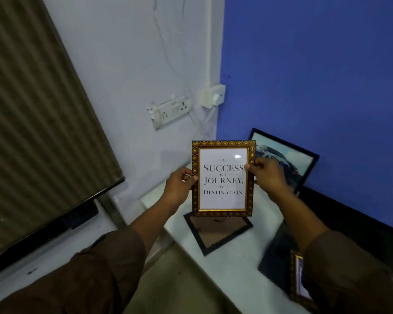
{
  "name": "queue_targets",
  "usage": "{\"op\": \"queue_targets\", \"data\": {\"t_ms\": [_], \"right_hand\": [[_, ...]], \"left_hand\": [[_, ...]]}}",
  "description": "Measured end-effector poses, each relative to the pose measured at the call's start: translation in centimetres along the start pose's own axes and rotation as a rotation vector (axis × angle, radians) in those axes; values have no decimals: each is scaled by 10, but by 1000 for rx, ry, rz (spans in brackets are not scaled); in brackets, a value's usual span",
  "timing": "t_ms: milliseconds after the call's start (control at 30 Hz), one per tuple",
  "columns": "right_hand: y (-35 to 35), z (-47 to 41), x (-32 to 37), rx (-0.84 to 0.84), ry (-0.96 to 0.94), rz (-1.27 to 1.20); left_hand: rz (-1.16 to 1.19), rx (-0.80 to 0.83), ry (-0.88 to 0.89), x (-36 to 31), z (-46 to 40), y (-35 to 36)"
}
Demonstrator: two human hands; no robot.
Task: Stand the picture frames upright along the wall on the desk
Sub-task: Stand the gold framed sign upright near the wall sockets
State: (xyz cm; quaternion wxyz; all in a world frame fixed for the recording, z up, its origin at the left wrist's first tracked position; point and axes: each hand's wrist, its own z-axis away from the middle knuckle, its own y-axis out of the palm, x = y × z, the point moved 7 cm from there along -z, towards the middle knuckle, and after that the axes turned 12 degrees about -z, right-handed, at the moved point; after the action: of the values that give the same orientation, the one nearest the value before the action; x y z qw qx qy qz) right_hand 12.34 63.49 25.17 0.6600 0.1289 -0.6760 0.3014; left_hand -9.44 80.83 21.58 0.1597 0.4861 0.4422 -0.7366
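Gold-patterned quote frame [223, 178] held upright above the desk [232, 268]: left hand [179, 188] and right hand [267, 175] pinch its side edges.

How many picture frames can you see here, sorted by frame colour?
Gold patterned frames: 2, the quote frame held in both hands and one lying at the desk's right edge
Black frames: 3, one leaning on the blue wall, two lying flat
Total: 5
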Motion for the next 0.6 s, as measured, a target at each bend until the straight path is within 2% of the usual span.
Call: {"op": "queue_targets", "data": {"t_ms": [300, 433, 600], "right_hand": [[89, -124, -10, 157, -20, 29], [108, -169, -22, 192, -11, 81], [120, -233, -49, 140, -21, 251]], "left_hand": [[-30, -166, -115, 38, -97, -26], [-50, -190, -182, 56, -139, -13], [-79, -138, -208, 71, -206, 13]]}}
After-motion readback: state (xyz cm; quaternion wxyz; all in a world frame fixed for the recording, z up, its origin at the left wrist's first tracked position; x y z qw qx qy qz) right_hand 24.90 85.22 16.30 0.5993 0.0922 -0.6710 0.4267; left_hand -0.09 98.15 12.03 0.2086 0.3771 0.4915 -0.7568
